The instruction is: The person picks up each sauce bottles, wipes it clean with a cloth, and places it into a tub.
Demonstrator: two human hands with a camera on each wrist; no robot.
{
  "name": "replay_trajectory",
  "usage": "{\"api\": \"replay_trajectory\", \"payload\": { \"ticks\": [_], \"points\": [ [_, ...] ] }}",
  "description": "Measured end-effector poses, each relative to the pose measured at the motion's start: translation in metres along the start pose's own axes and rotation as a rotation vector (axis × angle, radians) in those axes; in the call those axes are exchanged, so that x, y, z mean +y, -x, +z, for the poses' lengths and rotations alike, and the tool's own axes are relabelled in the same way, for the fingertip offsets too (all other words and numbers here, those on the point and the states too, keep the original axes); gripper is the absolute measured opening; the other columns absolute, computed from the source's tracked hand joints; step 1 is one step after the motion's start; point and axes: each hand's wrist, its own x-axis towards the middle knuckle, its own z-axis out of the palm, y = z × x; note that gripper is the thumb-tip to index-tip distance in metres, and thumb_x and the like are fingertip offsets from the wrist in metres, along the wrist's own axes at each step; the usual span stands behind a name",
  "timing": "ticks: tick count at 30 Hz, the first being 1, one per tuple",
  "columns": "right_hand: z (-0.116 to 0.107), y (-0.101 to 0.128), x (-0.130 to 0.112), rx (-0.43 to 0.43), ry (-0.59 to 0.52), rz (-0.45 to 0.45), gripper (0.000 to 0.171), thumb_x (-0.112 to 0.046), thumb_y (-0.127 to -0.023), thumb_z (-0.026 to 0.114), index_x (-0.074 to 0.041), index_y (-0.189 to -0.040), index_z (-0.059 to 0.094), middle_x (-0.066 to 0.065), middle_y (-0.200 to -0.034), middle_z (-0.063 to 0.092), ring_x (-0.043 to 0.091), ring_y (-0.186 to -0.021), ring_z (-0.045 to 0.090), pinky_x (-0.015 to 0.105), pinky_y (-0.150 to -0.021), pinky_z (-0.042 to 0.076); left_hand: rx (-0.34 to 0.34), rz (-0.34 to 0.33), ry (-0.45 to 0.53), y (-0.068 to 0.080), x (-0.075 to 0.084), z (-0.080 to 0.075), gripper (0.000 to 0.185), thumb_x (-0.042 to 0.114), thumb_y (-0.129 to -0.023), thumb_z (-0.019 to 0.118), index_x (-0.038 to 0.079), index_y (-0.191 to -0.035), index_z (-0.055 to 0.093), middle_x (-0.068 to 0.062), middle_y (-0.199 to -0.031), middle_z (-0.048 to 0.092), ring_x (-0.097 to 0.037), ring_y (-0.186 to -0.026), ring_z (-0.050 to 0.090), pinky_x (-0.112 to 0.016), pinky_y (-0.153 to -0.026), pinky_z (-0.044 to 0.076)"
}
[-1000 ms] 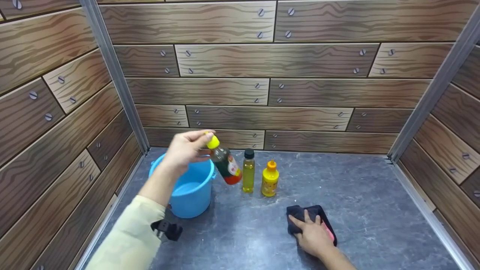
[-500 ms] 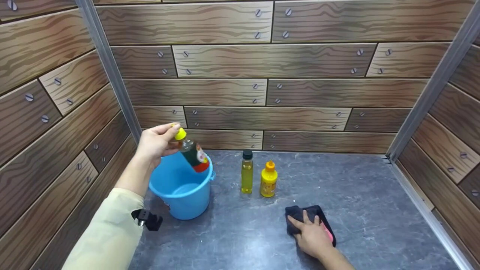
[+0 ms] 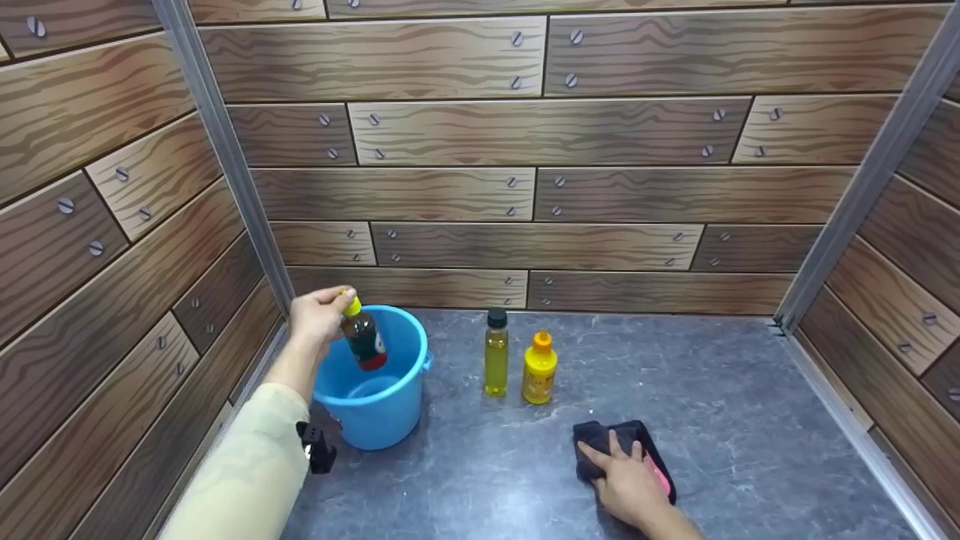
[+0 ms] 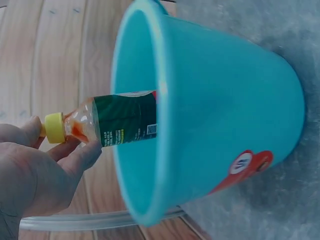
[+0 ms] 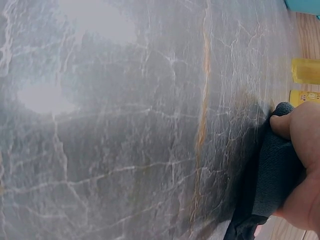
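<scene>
The sauce bottle [image 3: 364,339] with the yellow cap hangs tilted, its lower half inside the mouth of the blue bucket [image 3: 397,409], its neck above the rim. The left hand [image 3: 318,315] pinches it at the cap and neck with thumb and fingertips. Right of the bucket on the grey marbled floor [image 3: 735,420] stand 2 more bottles: a clear oil bottle [image 3: 496,353] and, just beside it, a small yellow bottle [image 3: 539,368]. Nearer the camera, the right hand [image 3: 628,487] rests on a dark cloth [image 3: 596,436], fingers spread flat.
</scene>
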Motion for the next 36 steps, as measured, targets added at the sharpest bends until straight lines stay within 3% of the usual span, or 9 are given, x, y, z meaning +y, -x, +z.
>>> {"api": "replay_trajectory", "payload": {
  "ticks": [8, 13, 22, 36],
  "points": [
    [0.002, 0.002, 0.001, -0.009, 0.008, 0.001, 0.058, -0.013, -0.097, 0.074, -0.027, -0.152, 0.061, 0.036, -0.16, 0.037, 0.076, -0.139, 0.025, 0.08, -0.112, 0.025, 0.056, -0.053, -0.026, -0.011, -0.034, 0.013, 0.037, 0.019, -0.108, 0.066, -0.001, -0.139, 0.067, -0.027, -0.142, 0.06, -0.038, -0.125, 0.06, -0.048, -0.098, 0.058],
    [0.003, 0.005, 0.004, 0.02, 0.02, -0.016, 0.058, -0.013, -0.095, 0.075, -0.026, -0.15, 0.062, 0.036, -0.158, 0.04, 0.076, -0.137, 0.028, 0.08, -0.11, 0.027, 0.061, -0.103, -0.051, -0.017, -0.046, 0.021, 0.037, 0.019, -0.107, 0.066, 0.0, -0.139, 0.068, -0.024, -0.144, 0.059, -0.039, -0.129, 0.058, -0.05, -0.102, 0.054],
    [0.004, 0.004, 0.005, 0.008, -0.019, -0.005, 0.06, -0.012, -0.095, 0.075, -0.028, -0.151, 0.062, 0.036, -0.159, 0.039, 0.076, -0.138, 0.026, 0.081, -0.111, 0.024, 0.05, -0.137, -0.061, -0.026, -0.055, 0.026, 0.036, 0.016, -0.108, 0.066, -0.001, -0.139, 0.068, -0.026, -0.143, 0.059, -0.04, -0.129, 0.058, -0.051, -0.102, 0.055],
    [0.001, 0.002, 0.002, 0.027, -0.026, -0.002, 0.059, -0.014, -0.095, 0.076, -0.03, -0.15, 0.062, 0.035, -0.159, 0.039, 0.075, -0.139, 0.025, 0.081, -0.111, 0.025, 0.012, -0.173, -0.117, -0.03, -0.06, 0.022, 0.037, 0.016, -0.109, 0.063, 0.0, -0.142, 0.065, -0.027, -0.147, 0.056, -0.042, -0.132, 0.055, -0.055, -0.105, 0.052]
  ]
}}
